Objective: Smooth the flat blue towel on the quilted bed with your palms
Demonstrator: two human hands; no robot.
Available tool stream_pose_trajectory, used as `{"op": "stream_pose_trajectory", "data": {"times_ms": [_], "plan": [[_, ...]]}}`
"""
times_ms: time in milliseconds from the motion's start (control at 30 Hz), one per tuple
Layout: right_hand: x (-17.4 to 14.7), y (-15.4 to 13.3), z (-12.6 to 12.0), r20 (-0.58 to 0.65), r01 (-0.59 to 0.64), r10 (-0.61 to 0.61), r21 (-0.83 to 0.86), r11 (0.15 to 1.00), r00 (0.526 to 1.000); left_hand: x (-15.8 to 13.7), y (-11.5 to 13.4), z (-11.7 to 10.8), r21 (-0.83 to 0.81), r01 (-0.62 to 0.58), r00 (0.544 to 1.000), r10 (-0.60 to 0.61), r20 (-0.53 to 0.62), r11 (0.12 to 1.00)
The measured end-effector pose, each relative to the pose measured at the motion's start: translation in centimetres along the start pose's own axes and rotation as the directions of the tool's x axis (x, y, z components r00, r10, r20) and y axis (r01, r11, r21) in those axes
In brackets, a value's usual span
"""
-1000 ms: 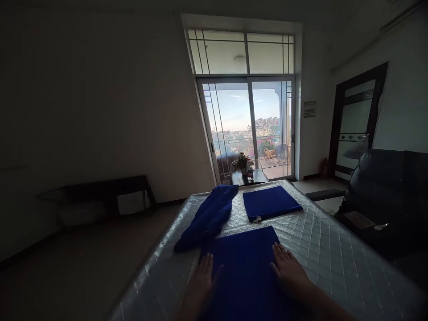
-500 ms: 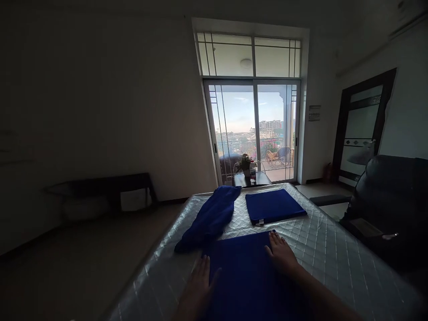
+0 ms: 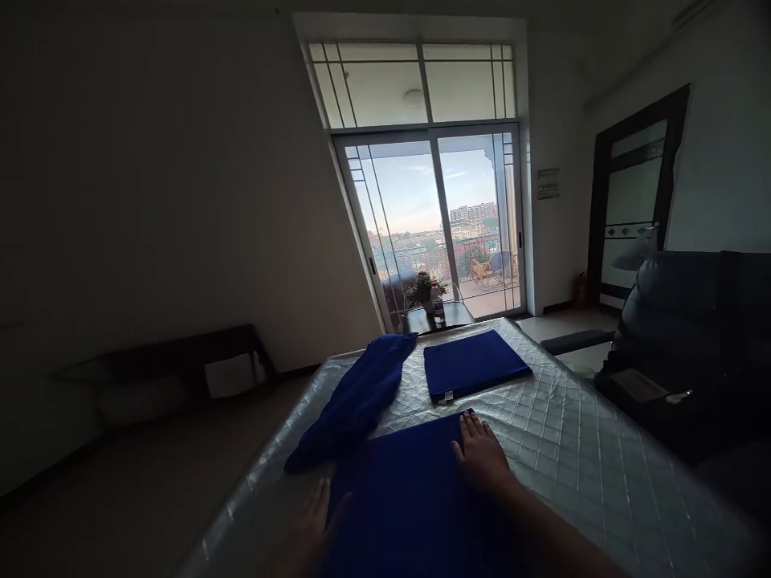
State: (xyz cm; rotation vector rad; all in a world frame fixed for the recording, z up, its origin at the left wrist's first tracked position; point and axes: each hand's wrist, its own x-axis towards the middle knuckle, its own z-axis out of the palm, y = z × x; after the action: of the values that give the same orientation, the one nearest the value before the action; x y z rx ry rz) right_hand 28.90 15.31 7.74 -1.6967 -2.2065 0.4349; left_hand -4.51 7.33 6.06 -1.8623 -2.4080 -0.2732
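Observation:
A blue cloth (image 3: 403, 498) is spread flat in front of me on a silver quilted surface (image 3: 578, 433). My left hand (image 3: 313, 518) lies along its left edge with the fingers stretched out, dim in the shadow. On the far right corner of the cloth, my right hand (image 3: 482, 453) rests flat, palm down and fingers extended. Beyond it is a neatly folded blue cloth (image 3: 475, 363) with a small white tag on its near edge. A crumpled blue cloth (image 3: 355, 401) lies to the left, close to the spread one.
A dark chair (image 3: 692, 345) stands at the right, beside the quilted surface. Past the far end is a small dark table (image 3: 422, 323) with a potted plant (image 3: 423, 291) and a bottle (image 3: 438, 309). A low dark shelf (image 3: 181, 361) stands along the left wall.
The view has turned slightly, so the scene appears shifted left. Both hands stay on the spread cloth, flat and in nearly the same places.

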Motion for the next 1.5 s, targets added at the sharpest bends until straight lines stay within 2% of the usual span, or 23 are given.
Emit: {"op": "stream_pose_trajectory", "data": {"times_ms": [67, 133, 200, 300, 333, 400, 500, 633, 767, 967, 1067, 1133, 1233, 1500], "plan": [[0.0, 0.1, 0.2, -0.009, 0.006, -0.006, 0.019, 1.0, 1.0, -0.1, 1.8, -0.7, -0.029, -0.082, 0.996, 0.083, 0.018, 0.996], [0.1, 0.3, 0.4, -0.016, 0.012, -0.011, 0.034, 0.999, 1.0, -0.7, 5.4, -1.4, -0.058, -0.233, 0.969, 0.236, 0.07, 0.971], [0.2, 0.5, 0.6, -0.024, 0.008, -0.007, 0.044, 0.999, 1.0, -1.4, 10.1, -1.9, -0.119, -0.389, 0.911, 0.401, 0.097, 0.913], [0.4, 0.9, 1.0, -0.033, 0.034, -0.033, 0.033, 0.999, 0.999, -1.5, 17.4, -1.9, -0.17, -0.563, 0.815, 0.577, 0.048, 0.809], [0.4, 1.1, 1.1, -0.033, 0.054, -0.053, 0.026, 0.998, 0.998, -1.2, 19.4, -1.6, -0.178, -0.597, 0.79, 0.612, 0.035, 0.782], [0.3, 1.3, 1.2, -0.033, 0.095, -0.094, 0.013, 0.995, 0.995, -0.1, 22.4, -0.8, -0.175, -0.616, 0.778, 0.628, 0.014, 0.768], [0.2, 1.4, 1.1, -0.042, 0.107, -0.107, 0.009, 0.994, 0.993, 1.7, 24.0, 0.5, -0.137, -0.627, 0.776, 0.631, -0.018, 0.767], [0.3, 1.1, 1.1, -0.051, 0.09, -0.089, 0.017, 0.996, 0.995, 2.9, 21.8, 1.7, -0.078, -0.627, 0.778, 0.629, -0.001, 0.775], [0.4, 0.8, 1.0, -0.054, 0.035, -0.033, 0.039, 0.999, 0.998, 3.6, 17.0, 2.0, -0.018, -0.556, 0.83, 0.556, 0.049, 0.831], [0.2, 0.5, 0.5, -0.025, 0.017, -0.016, 0.039, 0.999, 1.0, 5.2, 7.4, 0.7, 0.038, -0.306, 0.95, 0.303, 0.07, 0.951], [0.1, 0.3, 0.3, -0.016, 0.006, -0.006, 0.016, 1.0, 1.0, 5.4, 4.0, 0.2, 0.022, -0.17, 0.984, 0.169, 0.053, 0.985], [0.1, 0.2, 0.3, -0.014, -0.003, 0.003, -0.002, 1.0, 1.0, 5.2, 2.9, 0.1, -0.004, -0.113, 0.993, 0.113, 0.045, 0.994], [0.1, 0.1, 0.2, -0.005, -0.007, 0.007, -0.028, 1.0, 1.0, 4.9, 2.7, 0.1, -0.06, -0.077, 0.996, 0.079, 0.034, 0.995], [0.5, 0.0, 0.5, 0.04, -0.012, 0.018, -0.148, 0.989, 0.999, 4.4, 3.1, -0.5, -0.121, -0.081, 0.997, 0.083, 0.01, 0.989]]}}
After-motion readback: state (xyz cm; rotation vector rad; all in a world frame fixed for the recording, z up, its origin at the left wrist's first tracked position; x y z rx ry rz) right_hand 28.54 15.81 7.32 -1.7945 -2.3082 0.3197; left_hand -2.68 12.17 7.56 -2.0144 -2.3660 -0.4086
